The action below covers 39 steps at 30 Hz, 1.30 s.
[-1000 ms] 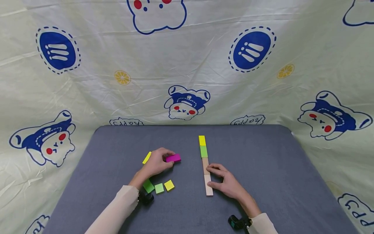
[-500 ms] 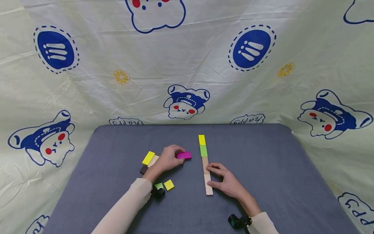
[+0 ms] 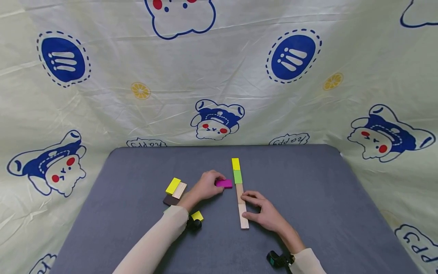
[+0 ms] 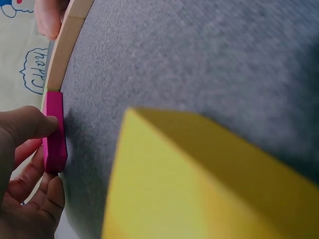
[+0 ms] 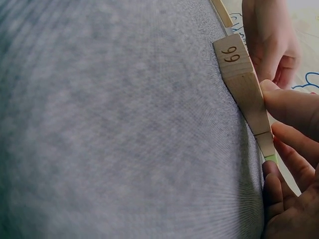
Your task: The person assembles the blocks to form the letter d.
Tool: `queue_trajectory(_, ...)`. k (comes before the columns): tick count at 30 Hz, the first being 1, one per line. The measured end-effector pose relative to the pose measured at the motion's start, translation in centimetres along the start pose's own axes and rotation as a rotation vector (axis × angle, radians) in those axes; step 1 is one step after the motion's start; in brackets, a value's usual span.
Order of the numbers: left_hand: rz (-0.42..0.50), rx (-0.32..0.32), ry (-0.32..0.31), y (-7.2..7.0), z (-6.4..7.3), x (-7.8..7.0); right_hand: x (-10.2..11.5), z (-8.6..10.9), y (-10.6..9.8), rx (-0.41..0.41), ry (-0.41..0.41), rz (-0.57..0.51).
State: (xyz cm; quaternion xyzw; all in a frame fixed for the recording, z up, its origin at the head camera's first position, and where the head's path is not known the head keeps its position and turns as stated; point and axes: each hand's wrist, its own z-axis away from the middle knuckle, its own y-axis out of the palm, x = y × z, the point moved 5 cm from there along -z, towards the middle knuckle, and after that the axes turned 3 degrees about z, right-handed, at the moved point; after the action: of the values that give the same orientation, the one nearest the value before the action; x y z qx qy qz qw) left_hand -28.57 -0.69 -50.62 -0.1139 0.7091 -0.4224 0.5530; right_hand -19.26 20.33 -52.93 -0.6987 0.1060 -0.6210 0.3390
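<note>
My left hand (image 3: 205,185) pinches a magenta wooden block (image 3: 224,184) between thumb and fingers, its right end close to the left side of a straight row of blocks. From far to near, that row has a yellow block (image 3: 236,164), a green block (image 3: 237,177) and two plain wooden blocks, the far one (image 3: 240,192) and the near one (image 3: 243,222). Along the right side of the plain pair, my right hand (image 3: 265,213) rests its thumb and fingertips. Stamped digits mark the near block's end face (image 5: 230,55) in the right wrist view.
Left of the row lie a yellow block (image 3: 173,186), a plain block (image 3: 179,190) and a dark block (image 3: 170,200). Another yellow block (image 3: 197,216) is partly behind the left wrist camera (image 3: 195,224). A grey cloth (image 3: 308,182) covers the table; a printed curtain (image 3: 219,76) hangs behind.
My left hand has carried the magenta block rightward to beside the row, uncovering the yellow, plain and dark blocks and covering the small green ones. My right hand stays in place.
</note>
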Motion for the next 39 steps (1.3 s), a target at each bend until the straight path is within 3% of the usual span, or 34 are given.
queue_trajectory(13,-0.023,0.018,0.016,0.7,-1.1,-0.6,0.0,0.0,-0.1,-0.001,0.004,-0.006)
queue_trajectory(20,-0.039,-0.005,0.052,0.8,-1.1,-0.8,-0.2,-0.1,0.0,0.000,0.011,-0.014)
queue_trajectory(39,-0.004,0.022,0.020,0.9,-0.9,-0.8,-0.3,-0.1,0.0,-0.001,0.003,-0.001)
